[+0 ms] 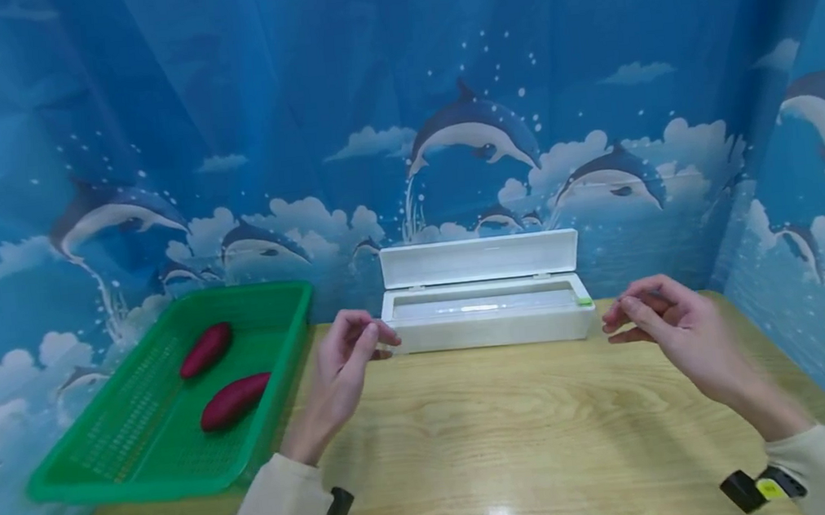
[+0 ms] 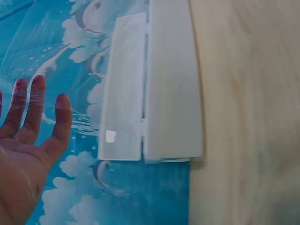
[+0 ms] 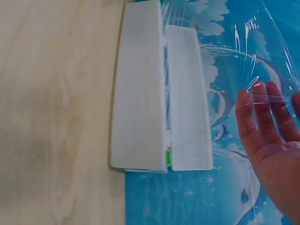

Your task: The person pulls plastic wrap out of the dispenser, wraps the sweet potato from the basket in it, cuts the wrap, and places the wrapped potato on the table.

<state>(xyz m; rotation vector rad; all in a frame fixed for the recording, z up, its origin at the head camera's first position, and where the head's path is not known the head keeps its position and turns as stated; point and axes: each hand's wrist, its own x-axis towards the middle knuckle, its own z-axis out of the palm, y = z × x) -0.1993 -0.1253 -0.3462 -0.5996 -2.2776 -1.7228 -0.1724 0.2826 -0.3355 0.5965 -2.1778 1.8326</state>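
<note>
Clear plastic wrap (image 3: 251, 26) spans the space between both hands, showing only as glints and creases in the wrist views. My left hand (image 1: 341, 366) pinches one side of the film between thumb and fingers, near the left end of a white wrap dispenser box (image 1: 489, 333). On the other side my right hand (image 1: 677, 336) pinches the film just past the box's right end. The dispenser's lid (image 1: 479, 260) stands raised, and a small green slider (image 1: 584, 302) sits at its right front edge. A roll of film (image 1: 471, 305) lies inside.
At the left stands a green plastic basket (image 1: 138, 488) holding two purple-red sweet potatoes, one farther back (image 1: 205, 350) and one nearer (image 1: 235, 401). Behind the wooden table (image 1: 500, 421) hangs a blue dolphin-print curtain (image 1: 337, 68), which also covers both sides.
</note>
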